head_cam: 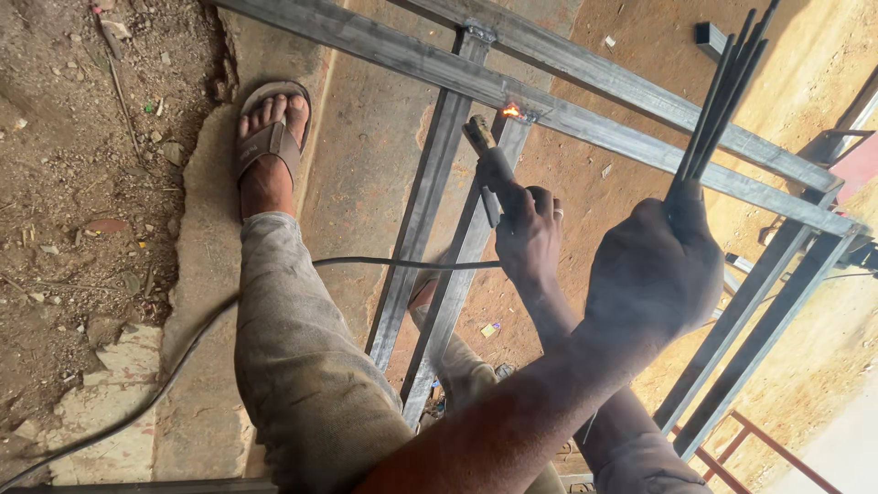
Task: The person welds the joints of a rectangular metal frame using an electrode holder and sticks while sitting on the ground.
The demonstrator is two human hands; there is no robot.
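Note:
My right hand (pixel 528 233) grips a welding electrode holder (pixel 485 151). Its tip reaches a glowing orange spot (pixel 510 112) at a joint of the grey square-tube steel frame (pixel 604 82). My left hand (pixel 654 270) is closed around a bundle of thin dark welding rods (pixel 722 101) that stick up past the frame. The left forearm crosses in front of the right arm. A black cable (pixel 384 263) runs from the holder across my trousered leg (pixel 293 348).
My sandalled foot (pixel 270 137) rests on a concrete strip (pixel 366 137) beside loose dirt and stones (pixel 82 183). Frame uprights (pixel 425 210) stand between my legs. More tubing (pixel 759 329) and a red bar (pixel 777 448) lie to the right on sandy ground.

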